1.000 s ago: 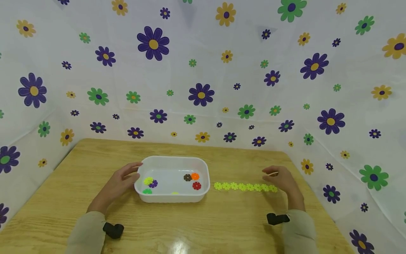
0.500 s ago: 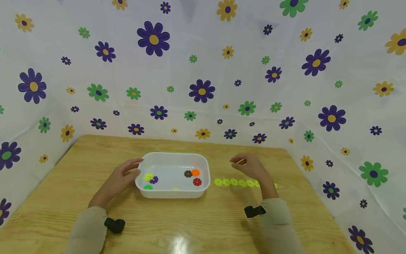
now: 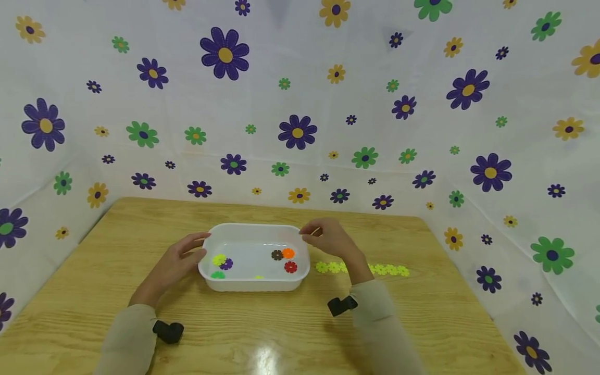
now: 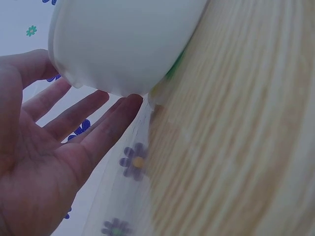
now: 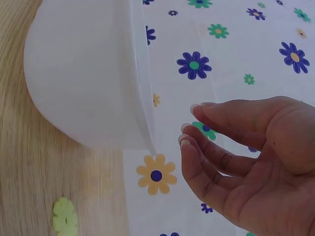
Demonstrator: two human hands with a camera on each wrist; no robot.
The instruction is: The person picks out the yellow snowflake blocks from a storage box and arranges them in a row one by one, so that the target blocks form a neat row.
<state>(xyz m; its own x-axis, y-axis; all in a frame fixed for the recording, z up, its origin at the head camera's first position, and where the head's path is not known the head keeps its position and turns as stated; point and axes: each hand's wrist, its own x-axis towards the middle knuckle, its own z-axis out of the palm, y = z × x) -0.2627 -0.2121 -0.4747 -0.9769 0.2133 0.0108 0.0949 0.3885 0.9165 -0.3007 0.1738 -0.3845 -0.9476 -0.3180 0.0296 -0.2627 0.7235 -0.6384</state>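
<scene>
A white plastic tub (image 3: 255, 286) stands on the wooden table. My left hand (image 3: 174, 264) rests its fingertips against the tub's left end, fingers extended. Just off the right rim, my right hand (image 3: 332, 238) hovers with loosely bent fingers; the right wrist view shows nothing between them and a gap to the tub. Inside the tub lie flower-shaped discs: yellow (image 3: 219, 260), purple (image 3: 227, 264), green (image 3: 217, 275), brown (image 3: 277, 255), orange (image 3: 288, 253) and red (image 3: 290, 267). Right of it runs a row of yellow flower discs (image 3: 391, 270), partly hidden by my right wrist.
The wooden table (image 3: 262, 328) reaches back to a white cloth (image 3: 262, 104) printed with flowers, which encloses the rear and both sides. A black wrist camera (image 3: 342, 305) sits at my right cuff, another black wrist camera (image 3: 169, 332) at my left.
My right hand has moved left from the far end of the yellow row to the tub's right rim. The left hand and tub stay in place; the view has tilted slightly down.
</scene>
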